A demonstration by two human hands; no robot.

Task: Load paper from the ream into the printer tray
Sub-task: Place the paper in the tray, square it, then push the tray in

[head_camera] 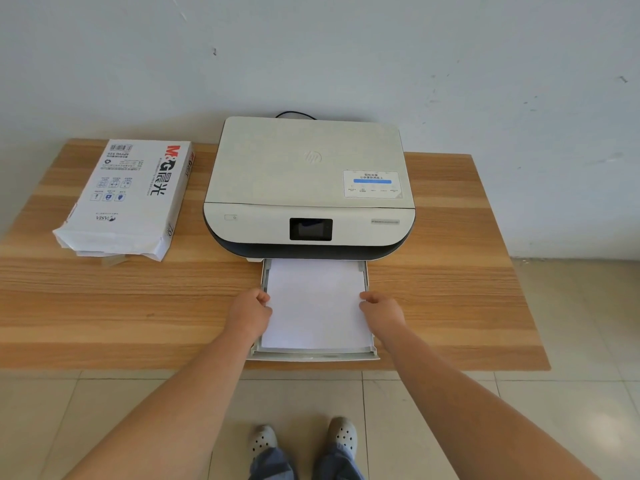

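Observation:
A white printer [308,181] with a dark front band and small screen sits at the middle back of the wooden table. Its paper tray [313,356] is pulled out toward me. A stack of white paper [315,306] lies in the tray. My left hand [250,311] grips the stack's left edge and my right hand [381,311] grips its right edge, fingers curled. The opened paper ream [126,197] in its white printed wrapper lies flat at the left of the printer, its near end torn open.
The wooden table [460,306] stands against a pale wall; its front edge runs just below the tray. A black cable [294,114] comes out behind the printer. A tiled floor and my feet in white clogs [341,436] are below.

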